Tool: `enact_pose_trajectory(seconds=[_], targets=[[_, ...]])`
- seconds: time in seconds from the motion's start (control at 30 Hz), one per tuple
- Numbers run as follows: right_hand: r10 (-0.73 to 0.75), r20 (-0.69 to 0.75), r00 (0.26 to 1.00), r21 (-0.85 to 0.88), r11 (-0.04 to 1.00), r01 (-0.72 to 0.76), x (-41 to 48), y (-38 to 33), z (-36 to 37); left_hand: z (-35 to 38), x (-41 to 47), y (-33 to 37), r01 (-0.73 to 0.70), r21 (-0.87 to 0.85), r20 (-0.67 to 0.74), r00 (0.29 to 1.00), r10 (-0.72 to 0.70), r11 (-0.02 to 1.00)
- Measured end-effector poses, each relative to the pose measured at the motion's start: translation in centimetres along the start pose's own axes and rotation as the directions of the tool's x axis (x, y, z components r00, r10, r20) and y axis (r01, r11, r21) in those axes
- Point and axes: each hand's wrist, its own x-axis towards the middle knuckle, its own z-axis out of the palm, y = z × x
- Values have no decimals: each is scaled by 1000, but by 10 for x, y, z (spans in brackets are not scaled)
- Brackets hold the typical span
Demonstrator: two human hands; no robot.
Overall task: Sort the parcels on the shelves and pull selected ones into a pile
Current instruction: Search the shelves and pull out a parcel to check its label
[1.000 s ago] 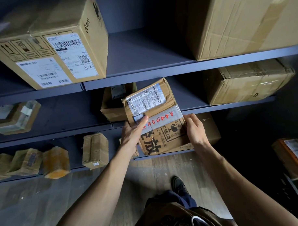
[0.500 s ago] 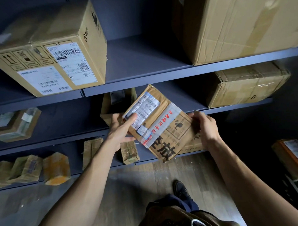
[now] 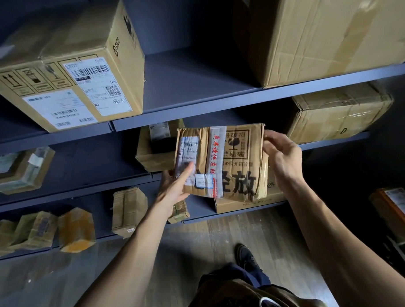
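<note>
I have the parcel (image 3: 222, 161) up in the air between both hands, just in front of the middle shelf (image 3: 94, 171). My left hand (image 3: 175, 188) pinches its lower left corner, thumb on the white label (image 3: 188, 149). My right hand (image 3: 282, 159) curls round its right edge. It is a flat, wrinkly brown cardboard box with shiny tape.

The parcel (image 3: 238, 166) is carrying large black print ending in 放 along its lower edge. Above that, 破损 and 禁磕碰 are flanking a broken-glass sign. Its white tape (image 3: 216, 157) is bearing red characters too blurred to read. Its label (image 3: 188, 158) is showing a barcode, with the digits not resolving. Up and left of the parcel, a box (image 3: 62, 50) is displaying PICO on its side, plus this-way-up arrows, a barcode and a QR code.
</note>
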Motion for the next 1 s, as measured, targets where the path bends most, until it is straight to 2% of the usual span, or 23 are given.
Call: enact_pose_trajectory(seconds=[0.07, 0.1, 0.2, 0.27, 0.4, 0.47, 0.53, 0.63, 0.77, 0.87, 1.0], targets=[[-120, 19, 993, -63, 991, 121, 3, -7, 4, 6, -9, -2, -2, 30, 52, 999, 0, 1000], [-134, 30, 991, -56, 989, 135, 4, -9, 5, 9, -13, -3, -18, 60, 75, 997, 14, 998], [-37, 74, 997, -64, 997, 41, 8, -16, 7, 16, -22, -8, -58, 109, 103, 994, 47, 992], [15, 123, 992, -102, 995, -2, 10, -13, 3, 17, -23, -8, -69, 68, 101, 993, 62, 995], [90, 325, 941, -210, 978, -21, 7, 2, -4, 8, -20, -2, -82, -66, 126, 988, 90, 994], [166, 378, 911, -78, 986, -148, 7, 10, -7, 6, -25, 10, -119, -132, 153, 978, 139, 984], [247, 421, 873, 86, 947, -309, 0, 7, -6, 3, -25, 20, -83, -183, 186, 976, 117, 980], [257, 411, 875, 102, 941, -324, -7, 4, -5, -4, -25, 31, -41, -168, 210, 975, 76, 985], [219, 481, 849, 111, 946, -306, -12, -6, -6, -17, -22, 39, -14, -3, 300, 954, 14, 1000], [203, 573, 794, 121, 937, -327, -19, -9, -5, -25, -22, 48, -33, 55, 226, 974, 19, 998], [235, 653, 720, 31, 941, -336, -33, 4, 2, -34, -25, 55, -104, 56, 82, 992, 99, 993]])
